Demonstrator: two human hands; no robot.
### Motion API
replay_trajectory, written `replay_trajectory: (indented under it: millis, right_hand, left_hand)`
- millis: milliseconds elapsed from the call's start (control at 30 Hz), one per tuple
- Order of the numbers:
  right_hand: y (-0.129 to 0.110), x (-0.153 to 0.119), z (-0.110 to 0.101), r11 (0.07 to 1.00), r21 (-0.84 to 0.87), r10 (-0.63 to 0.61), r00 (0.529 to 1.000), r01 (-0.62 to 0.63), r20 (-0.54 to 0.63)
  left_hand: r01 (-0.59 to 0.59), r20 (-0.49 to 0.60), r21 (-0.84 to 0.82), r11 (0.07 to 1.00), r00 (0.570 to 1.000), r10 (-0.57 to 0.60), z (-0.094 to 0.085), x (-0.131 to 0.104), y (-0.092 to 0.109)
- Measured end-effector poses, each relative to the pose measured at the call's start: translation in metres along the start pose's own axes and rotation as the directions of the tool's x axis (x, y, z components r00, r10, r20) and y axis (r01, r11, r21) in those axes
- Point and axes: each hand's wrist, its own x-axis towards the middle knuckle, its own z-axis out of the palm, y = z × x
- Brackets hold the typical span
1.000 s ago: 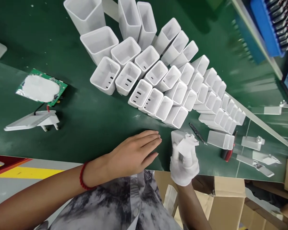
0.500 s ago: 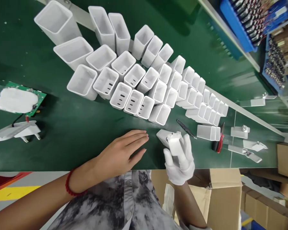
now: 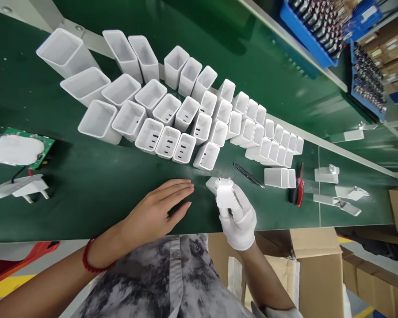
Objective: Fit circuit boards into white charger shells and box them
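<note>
In its white glove, my right hand grips a white plug cover with two metal pins pointing away from me. A paler flat part of the same piece reaches out to the left behind the plug. Bare and flat on the green bench, my left hand has its fingers stretched toward the right, holding nothing. Just beyond both hands stand many white plastic housings, open at the top, several with slots inside. Black tweezers lie right of the plug cover.
Red-handled pliers rest beside lying housings. Farther right are loose plug covers. At left sits a green circuit board wired to a plug cover. Blue trays of parts stand behind the metal rail. Cardboard boxes are below the bench edge.
My right hand has turned the plug cover so its pins now face away. The camera view has shifted a little, and my left hand keeps its flat pose.
</note>
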Motion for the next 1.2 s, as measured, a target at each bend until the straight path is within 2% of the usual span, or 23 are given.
replay_trajectory:
  millis: [133,200,233,300,367,433,467,533,700,767,900,1000,1100,1200]
  right_hand:
    - [-0.001,0.004,-0.004,0.993,0.115,-0.003,1.000,0.002,0.005]
    - [-0.004,0.009,-0.008,0.949,0.281,0.150,0.989,-0.140,-0.011]
    - [-0.006,0.012,-0.012,0.886,0.392,0.281,0.959,-0.247,-0.029]
    - [-0.011,0.022,-0.020,0.644,0.647,0.550,0.835,-0.408,-0.020]
    - [-0.015,0.034,-0.029,0.333,0.832,0.687,0.719,-0.443,0.108]
    - [-0.016,0.044,-0.037,0.090,0.890,0.691,0.672,-0.447,0.267]
    - [-0.015,0.048,-0.040,0.014,0.892,0.677,0.661,-0.452,0.324]
    - [-0.013,0.052,-0.043,-0.050,0.886,0.650,0.658,-0.461,0.379]
    - [-0.007,0.050,-0.043,-0.042,0.875,0.572,0.707,-0.482,0.417]
    - [-0.006,0.050,-0.042,-0.067,0.873,0.567,0.702,-0.483,0.432]
    - [-0.007,0.053,-0.039,-0.145,0.861,0.582,0.662,-0.487,0.472]
    - [-0.012,0.059,-0.038,-0.133,0.861,0.599,0.652,-0.491,0.464]
    - [-0.016,0.064,-0.036,0.027,0.871,0.607,0.701,-0.490,0.375]
    - [-0.012,0.066,-0.031,0.341,0.833,0.615,0.774,-0.435,0.152]
  left_hand:
    - [0.004,0.007,0.021,1.000,1.000,-0.004,0.002,-0.001,0.002]
    - [0.018,0.014,0.023,1.000,1.000,-0.019,0.001,-0.002,0.007]
    - [0.029,0.012,0.018,0.999,0.999,-0.030,0.000,-0.001,0.010]
    - [0.054,0.007,-0.011,0.998,0.999,-0.054,-0.002,0.001,0.019]
    - [0.060,0.011,-0.043,0.997,0.998,-0.060,-0.002,0.004,0.027]
    - [0.047,0.025,-0.055,0.997,0.999,-0.045,0.000,0.007,0.033]
    - [0.041,0.029,-0.050,0.998,0.999,-0.039,0.003,0.007,0.034]
    - [0.038,0.031,-0.039,0.999,0.999,-0.037,0.009,0.006,0.033]
    - [0.054,0.043,-0.018,0.998,0.998,-0.053,0.021,0.001,0.025]
    - [0.065,0.057,-0.015,0.998,0.996,-0.064,0.022,0.000,0.023]
    - [0.078,0.076,-0.026,0.997,0.994,-0.076,0.021,0.001,0.021]
    - [0.080,0.079,-0.042,0.996,0.994,-0.076,0.020,0.003,0.019]
    - [0.076,0.071,-0.062,0.995,0.995,-0.071,0.019,0.005,0.017]
    - [0.069,0.073,-0.074,0.995,0.995,-0.063,0.017,0.005,0.015]
